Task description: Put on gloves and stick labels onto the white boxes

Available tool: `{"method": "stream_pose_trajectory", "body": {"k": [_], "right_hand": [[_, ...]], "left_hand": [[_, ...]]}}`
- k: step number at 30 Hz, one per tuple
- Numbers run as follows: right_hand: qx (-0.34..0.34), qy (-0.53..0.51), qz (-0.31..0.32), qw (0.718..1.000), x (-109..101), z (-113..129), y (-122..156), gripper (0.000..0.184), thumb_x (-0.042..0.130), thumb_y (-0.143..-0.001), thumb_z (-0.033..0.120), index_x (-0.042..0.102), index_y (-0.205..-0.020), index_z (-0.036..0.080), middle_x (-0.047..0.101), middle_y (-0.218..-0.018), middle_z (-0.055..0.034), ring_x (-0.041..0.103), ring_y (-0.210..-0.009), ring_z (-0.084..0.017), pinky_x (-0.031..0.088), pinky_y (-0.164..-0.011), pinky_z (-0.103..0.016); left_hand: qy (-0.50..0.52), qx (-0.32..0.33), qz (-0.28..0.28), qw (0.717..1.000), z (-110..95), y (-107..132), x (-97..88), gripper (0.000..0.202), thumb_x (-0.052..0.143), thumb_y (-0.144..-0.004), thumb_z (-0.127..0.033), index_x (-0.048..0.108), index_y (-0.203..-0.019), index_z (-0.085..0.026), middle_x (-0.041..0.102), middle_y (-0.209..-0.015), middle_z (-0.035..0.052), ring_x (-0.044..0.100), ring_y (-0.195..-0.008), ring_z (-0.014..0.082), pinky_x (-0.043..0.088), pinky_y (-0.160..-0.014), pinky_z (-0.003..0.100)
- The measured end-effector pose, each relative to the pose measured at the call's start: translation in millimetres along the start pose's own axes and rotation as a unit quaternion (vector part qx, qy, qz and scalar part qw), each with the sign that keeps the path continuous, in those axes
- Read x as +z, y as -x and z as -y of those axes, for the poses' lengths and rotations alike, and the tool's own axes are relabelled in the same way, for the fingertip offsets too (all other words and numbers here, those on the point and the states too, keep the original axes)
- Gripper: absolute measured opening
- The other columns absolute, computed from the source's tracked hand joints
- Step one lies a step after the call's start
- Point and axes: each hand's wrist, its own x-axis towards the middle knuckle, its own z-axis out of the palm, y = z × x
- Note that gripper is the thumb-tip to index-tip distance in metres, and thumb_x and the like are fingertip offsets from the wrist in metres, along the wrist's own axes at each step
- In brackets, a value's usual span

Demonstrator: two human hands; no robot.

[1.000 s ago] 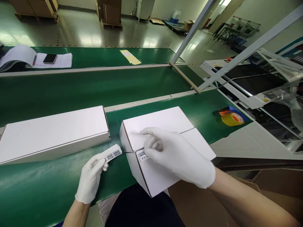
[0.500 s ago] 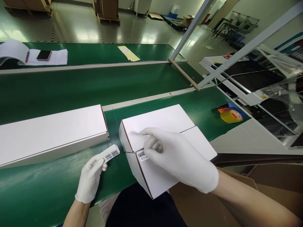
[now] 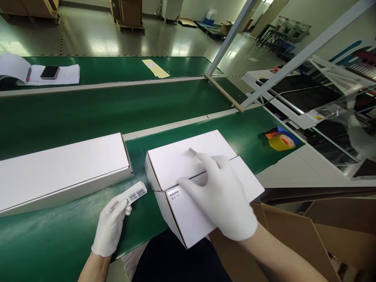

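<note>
Both my hands wear white gloves. My right hand (image 3: 219, 196) lies with fingers spread on two white boxes that sit end to end on the green table. Its fingertips reach onto the far white box (image 3: 188, 156). Its palm rests on the near white box (image 3: 190, 213), which overhangs the table edge. A small "4000" label (image 3: 174, 193) is stuck on the near box's corner, just left of my thumb. My left hand (image 3: 111, 225) pinches a strip of "4000" labels (image 3: 135, 193) over the table, left of the boxes.
A long white box (image 3: 63, 168) lies to the left. A yellow tape roll in a blue dispenser (image 3: 280, 140) sits at the right of the table. Papers with a phone (image 3: 49, 72) lie far left. An open cardboard carton (image 3: 293, 239) stands beside my right arm.
My right hand has lifted off the "4000" label on the near box and spread forward over both boxes; the label now shows whole. My left hand stayed put.
</note>
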Motion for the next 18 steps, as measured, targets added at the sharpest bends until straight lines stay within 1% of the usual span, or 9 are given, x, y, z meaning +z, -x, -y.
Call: {"method": "stream_pose_trajectory", "body": {"k": [2,4,6,7,9,11,14,16,18], "right_hand": [[0.042,-0.006,-0.003,0.999,-7.2,-14.7,-3.5,0.057,0.068,-0.081,0.047,0.064,-0.13,0.02,0.056,-0.111,-0.0136,0.058,-0.096,-0.017,0.049,-0.074,-0.027],[0.049,-0.039,-0.009,0.998,-16.6,-26.2,-10.5,0.037,0.065,-0.082,0.04,0.069,-0.112,0.019,0.057,-0.115,-0.012,0.057,-0.105,-0.018,0.049,-0.082,-0.028],[0.046,-0.098,0.025,0.994,-25.7,-31.6,-22.1,0.022,0.06,-0.086,0.037,0.067,-0.095,0.018,0.058,-0.113,-0.0074,0.056,-0.106,-0.014,0.048,-0.085,-0.026],[0.041,-0.129,0.064,0.989,-29.1,-31.7,-29.5,0.021,0.056,-0.09,0.038,0.064,-0.091,0.019,0.059,-0.11,-0.0043,0.056,-0.104,-0.011,0.047,-0.084,-0.024],[0.017,-0.181,0.167,0.969,-32.3,-26.6,-46.6,0.026,0.048,-0.096,0.042,0.06,-0.091,0.02,0.061,-0.105,0.0015,0.055,-0.098,-0.006,0.046,-0.084,-0.021],[-0.023,-0.204,0.245,0.948,-30.6,-16.0,-64.1,0.028,0.043,-0.098,0.044,0.058,-0.092,0.021,0.063,-0.096,0.0053,0.054,-0.088,-0.002,0.044,-0.081,-0.018],[-0.034,-0.2,0.299,0.932,-23.4,3.6,-86.0,0.024,0.045,-0.094,0.037,0.059,-0.086,0.02,0.06,-0.079,0.007,0.047,-0.071,0.0,0.038,-0.066,-0.015],[-0.01,-0.191,0.331,0.924,-19.1,14.3,-95.3,0.019,0.05,-0.089,0.032,0.062,-0.083,0.019,0.061,-0.077,0.0076,0.045,-0.068,0.0,0.034,-0.062,-0.014],[0.01,-0.185,0.36,0.914,-16.4,21.2,-100.0,0.017,0.054,-0.086,0.03,0.063,-0.081,0.017,0.062,-0.079,0.0069,0.045,-0.069,0.001,0.034,-0.063,-0.014]], "left_hand": [[0.001,-0.01,0.001,1.0,-2.2,1.5,1.6,0.051,0.077,-0.085,-0.04,0.068,-0.131,-0.018,0.057,-0.095,0.0062,0.047,-0.081,0.0115,0.048,-0.072,0.022],[0.001,-0.013,0.006,1.0,-3.7,2.3,3.7,0.051,0.077,-0.085,-0.041,0.069,-0.13,-0.018,0.058,-0.096,0.006,0.047,-0.081,0.0113,0.047,-0.073,0.022],[0.004,-0.016,0.004,1.0,-4.0,2.1,5.6,0.052,0.079,-0.083,-0.042,0.069,-0.128,-0.017,0.058,-0.093,0.0058,0.048,-0.079,0.0117,0.048,-0.072,0.023],[0.005,-0.02,0.001,1.0,-3.8,1.8,6.6,0.053,0.08,-0.082,-0.042,0.07,-0.126,-0.016,0.057,-0.089,0.0056,0.048,-0.078,0.0117,0.047,-0.071,0.023],[0.009,-0.026,-0.005,1.0,-2.7,1.2,8.4,0.054,0.08,-0.082,-0.043,0.069,-0.126,-0.015,0.055,-0.085,0.005,0.047,-0.077,0.0116,0.047,-0.07,0.022],[0.015,-0.031,-0.001,0.999,-1.2,1.4,9.9,0.053,0.078,-0.084,-0.044,0.067,-0.128,-0.015,0.055,-0.086,0.0048,0.048,-0.078,0.0116,0.048,-0.072,0.023],[0.024,-0.048,-0.005,0.999,1.5,3.5,11.0,0.056,0.076,-0.086,-0.045,0.063,-0.133,-0.017,0.055,-0.088,0.0044,0.047,-0.079,0.0119,0.048,-0.074,0.023],[0.029,-0.066,-0.013,0.997,4.2,5.4,10.4,0.06,0.077,-0.084,-0.047,0.063,-0.135,-0.018,0.054,-0.087,0.0043,0.046,-0.079,0.0126,0.048,-0.074,0.023],[0.035,-0.085,-0.013,0.996,7.6,6.9,8.6,0.06,0.078,-0.082,-0.049,0.066,-0.132,-0.018,0.054,-0.087,0.0044,0.046,-0.079,0.0134,0.048,-0.075,0.023]]}}
